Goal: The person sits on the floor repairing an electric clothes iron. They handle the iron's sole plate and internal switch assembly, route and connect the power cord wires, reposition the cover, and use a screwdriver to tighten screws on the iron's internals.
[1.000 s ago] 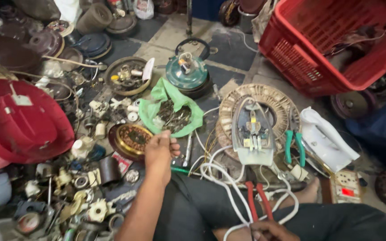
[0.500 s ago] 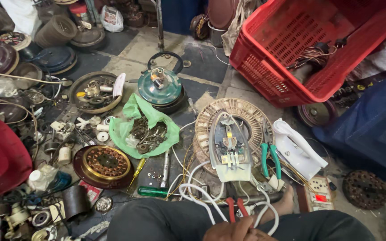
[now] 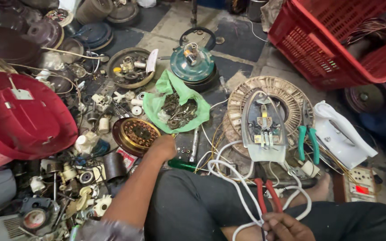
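A: A change is noted. Half a second back, both hands were kept low by the lap; now the left hand (image 3: 164,147) has been stretched out to the floor again, just beside the copper-wound disc (image 3: 136,133).

B: And its grip?

A: It cannot be told. The fingers are curled downward and hidden by the back of the hand; whether anything is pinched is not shown. Small loose screws (image 3: 184,154) and a green-handled screwdriver (image 3: 182,164) are seen right by it.

B: The other side?

A: The right hand (image 3: 284,225) is closed around the red-handled pliers (image 3: 266,194) at the bottom edge, with the white cable (image 3: 228,178) gathered alongside. So 1 tool is kept in hand while the floor parts are reached for.

B: What is crowded around?

A: Plenty. A green bag (image 3: 157,105) of metal bits is lying just beyond the left hand, an opened iron (image 3: 263,127) is set on a wound ring (image 3: 287,91), and green-handled pliers (image 3: 308,143) are laid beside it. Cable loops are strewn between the 2 hands, and the person's own knee is placed across the path.
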### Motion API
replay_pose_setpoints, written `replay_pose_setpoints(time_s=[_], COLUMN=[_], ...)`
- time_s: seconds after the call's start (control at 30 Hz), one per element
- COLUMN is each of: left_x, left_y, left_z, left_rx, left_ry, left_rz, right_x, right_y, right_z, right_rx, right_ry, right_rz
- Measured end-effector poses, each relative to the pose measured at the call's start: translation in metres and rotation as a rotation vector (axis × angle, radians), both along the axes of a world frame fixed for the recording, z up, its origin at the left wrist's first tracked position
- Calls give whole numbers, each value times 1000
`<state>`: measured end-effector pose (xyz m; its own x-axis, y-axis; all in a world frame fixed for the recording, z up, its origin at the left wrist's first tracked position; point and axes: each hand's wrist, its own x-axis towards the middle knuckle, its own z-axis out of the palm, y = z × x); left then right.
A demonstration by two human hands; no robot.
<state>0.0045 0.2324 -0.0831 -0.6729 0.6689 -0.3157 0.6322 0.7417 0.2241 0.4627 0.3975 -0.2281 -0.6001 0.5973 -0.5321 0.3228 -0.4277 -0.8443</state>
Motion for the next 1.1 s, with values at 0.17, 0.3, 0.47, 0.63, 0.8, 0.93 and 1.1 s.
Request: replay_pose_setpoints(time_s=[0.17, 0.3, 0.47, 0.63, 0.8, 0.93, 1.1], left_x=[-11, -22, -27, -22, 13, 75, 138], left_y=[17, 21, 3, -20, -26, -27, -23], left_z=[-30, -36, -48, -48, -19, -1, -11], left_rx=[-333, -405, -261, -21, 154, 252, 241], left_ry=[23, 76, 119, 211, 62, -38, -63], left_rz=[-205, -364, -328, -267, -99, -180, -249], right_x=[-5, -35, -68, -70, -42, -25, -9], right_y=[-10, -6, -26, -51, -72, -82, -91], right_z=[31, 85, 133, 130, 127, 132, 138], right_rx=[517, 993, 1372, 1065, 993, 1009, 1230], right_ry=[-178, -29, 102, -135, -149, -158, -21], right_rz=[123, 316, 553, 744, 529, 572, 621])
